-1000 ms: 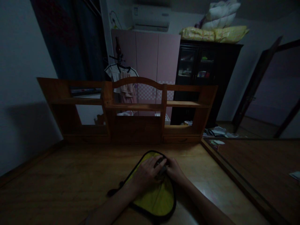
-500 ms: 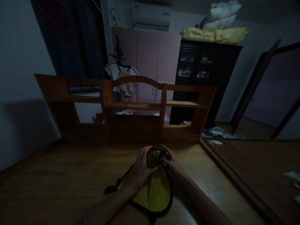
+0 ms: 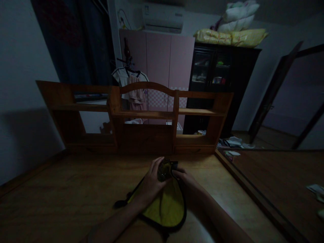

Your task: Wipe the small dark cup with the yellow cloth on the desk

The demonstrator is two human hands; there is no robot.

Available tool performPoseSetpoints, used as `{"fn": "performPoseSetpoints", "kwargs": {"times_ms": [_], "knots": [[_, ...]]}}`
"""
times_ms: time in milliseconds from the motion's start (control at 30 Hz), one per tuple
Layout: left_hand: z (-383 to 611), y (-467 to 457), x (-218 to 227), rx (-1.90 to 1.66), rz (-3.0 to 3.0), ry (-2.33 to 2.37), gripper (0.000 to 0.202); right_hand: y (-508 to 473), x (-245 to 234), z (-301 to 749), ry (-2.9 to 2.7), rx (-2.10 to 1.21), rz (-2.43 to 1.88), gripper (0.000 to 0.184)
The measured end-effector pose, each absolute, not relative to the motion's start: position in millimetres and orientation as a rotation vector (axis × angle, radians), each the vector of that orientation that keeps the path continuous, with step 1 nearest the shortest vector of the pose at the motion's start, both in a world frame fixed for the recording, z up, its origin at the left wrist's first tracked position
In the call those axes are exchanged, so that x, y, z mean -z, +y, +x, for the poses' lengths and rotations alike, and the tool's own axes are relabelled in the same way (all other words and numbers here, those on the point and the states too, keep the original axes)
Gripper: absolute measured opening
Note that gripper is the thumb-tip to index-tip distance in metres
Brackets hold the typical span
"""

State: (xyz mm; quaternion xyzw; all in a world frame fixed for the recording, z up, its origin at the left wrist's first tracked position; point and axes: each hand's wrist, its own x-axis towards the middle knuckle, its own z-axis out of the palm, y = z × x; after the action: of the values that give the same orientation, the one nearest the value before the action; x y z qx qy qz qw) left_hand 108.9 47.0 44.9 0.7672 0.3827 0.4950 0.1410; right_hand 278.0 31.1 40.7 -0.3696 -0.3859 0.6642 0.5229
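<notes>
A yellow cloth piece (image 3: 168, 207) with black edging lies on the wooden tabletop, its far end raised between my hands. My left hand (image 3: 152, 182) is curled around a dark, shiny, rounded object (image 3: 163, 172), perhaps of glass; the dim light hides its exact kind. My right hand (image 3: 186, 179) pinches the black edging at the cloth's far end, close against the rounded object. Some yellow shows at the top of that object. A black strap end (image 3: 120, 204) sticks out to the left of the cloth, beyond my left forearm.
The wooden tabletop (image 3: 76, 189) carries a low wooden shelf unit (image 3: 144, 114) along its far side. A raised wooden edge (image 3: 243, 182) runs down the right. Behind stand a pink wardrobe (image 3: 158, 57) and a black cabinet (image 3: 240, 77).
My right hand's fingers have closed in and lowered, from spread around the black edging to pinching it. My left hand stays around the rounded object; the cloth has hardly moved.
</notes>
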Motion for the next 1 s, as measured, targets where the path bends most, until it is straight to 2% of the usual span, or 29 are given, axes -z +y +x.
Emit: {"fn": "performPoseSetpoints", "kwargs": {"times_ms": [300, 500, 800, 1000], "knots": [[105, 47, -45, -1.395, 2.361, 0.987, 0.072, 41, -33, 282, -1.106, -1.528, -0.858, 0.034], [99, 49, -43, -1.239, 2.553, 0.965, 0.075, 47, -30, 281, -1.262, -1.322, -0.95, 0.025], [98, 47, -37, -1.044, 2.824, 0.878, 0.085, 47, -20, 274, -1.456, -0.951, -0.987, 0.029], [99, 46, -41, -1.02, 2.812, 0.854, 0.082, 45, -24, 272, -1.471, -0.914, -0.985, 0.034]]}}
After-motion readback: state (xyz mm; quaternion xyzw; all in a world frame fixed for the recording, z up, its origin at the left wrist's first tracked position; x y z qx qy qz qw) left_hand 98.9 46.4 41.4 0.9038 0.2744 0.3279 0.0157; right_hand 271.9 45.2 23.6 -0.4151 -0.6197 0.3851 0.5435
